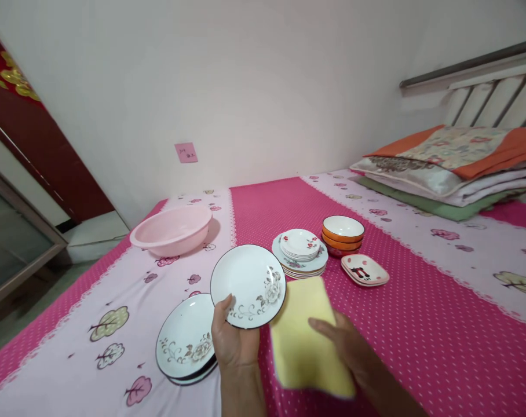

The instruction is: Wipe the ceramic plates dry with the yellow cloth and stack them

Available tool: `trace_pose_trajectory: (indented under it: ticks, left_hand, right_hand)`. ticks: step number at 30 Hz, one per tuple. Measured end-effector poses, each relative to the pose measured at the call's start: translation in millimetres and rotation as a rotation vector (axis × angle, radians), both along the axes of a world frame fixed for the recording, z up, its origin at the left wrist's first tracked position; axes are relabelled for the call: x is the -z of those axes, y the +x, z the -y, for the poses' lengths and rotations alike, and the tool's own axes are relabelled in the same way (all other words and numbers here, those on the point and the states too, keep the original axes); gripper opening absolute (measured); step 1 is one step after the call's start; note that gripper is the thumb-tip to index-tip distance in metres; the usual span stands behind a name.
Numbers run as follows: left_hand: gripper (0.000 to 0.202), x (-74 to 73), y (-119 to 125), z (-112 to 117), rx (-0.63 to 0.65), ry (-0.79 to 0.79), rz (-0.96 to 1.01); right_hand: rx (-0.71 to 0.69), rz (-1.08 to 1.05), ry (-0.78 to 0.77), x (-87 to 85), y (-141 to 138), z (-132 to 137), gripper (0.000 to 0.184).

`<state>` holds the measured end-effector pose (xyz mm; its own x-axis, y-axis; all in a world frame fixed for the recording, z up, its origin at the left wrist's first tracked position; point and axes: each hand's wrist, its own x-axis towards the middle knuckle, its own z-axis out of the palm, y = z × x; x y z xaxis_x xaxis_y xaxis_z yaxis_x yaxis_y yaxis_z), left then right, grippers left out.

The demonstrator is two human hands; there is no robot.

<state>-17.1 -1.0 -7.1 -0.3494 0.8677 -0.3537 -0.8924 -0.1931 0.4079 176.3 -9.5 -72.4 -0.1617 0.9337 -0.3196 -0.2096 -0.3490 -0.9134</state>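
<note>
My left hand [236, 341] grips a white plate [245, 278] with a dark rim and a grey flower pattern, thumb over its face and the other fingers beneath. The plate is tilted up toward me. In my right hand [345, 341] is a yellow cloth [304, 336], pinched under the thumb and hanging flat just right of the plate. Below and left of the held plate lies a small stack of matching flowered plates [182, 333], partly hidden by it. Behind the cloth stands a stack of smaller plates [300, 243], the top ones with red flowers.
A pink basin [174, 231] sits at the back left. Several stacked orange bowls [343, 229] and square cat-print dishes [364, 270] stand to the right. Folded bedding and pillows [445, 162] are piled far right on the patterned bedsheet [441, 324]. A white wall rises behind.
</note>
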Motion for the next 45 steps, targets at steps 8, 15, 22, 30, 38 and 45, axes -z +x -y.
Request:
trace_pose_trajectory:
  ticks: [8, 15, 22, 30, 38, 45]
  left_hand:
    - [0.038, 4.0, 5.6, -6.7, -0.006, 0.009, -0.004]
    - [0.051, 7.7, 17.9, -6.4, 0.036, -0.002, -0.029]
    - [0.051, 11.3, 26.3, -11.8, 0.041, -0.001, -0.018]
    - [0.055, 16.3, 39.0, -8.0, 0.221, 0.018, 0.067]
    - [0.047, 21.1, 59.1, -7.0, 0.242, 0.052, 0.062]
    - [0.055, 21.7, 51.8, -8.6, 0.126, 0.072, -0.006]
  right_hand:
    - [0.553, 0.724, 0.53, -108.2, 33.4, -25.6, 0.045]
    - [0.155, 0.768, 0.799, -100.1, -28.0, -46.6, 0.04]
    - [-0.2, 0.821, 0.768, -65.1, -55.9, -30.1, 0.031]
    - [-0.246, 0.636, 0.831, -72.1, -67.4, -19.3, 0.018]
    - [0.268, 0.885, 1.057, -51.3, -54.8, -57.1, 0.011]
    - [0.031, 1.257, 0.855, -43.9, -26.0, -60.6, 0.029]
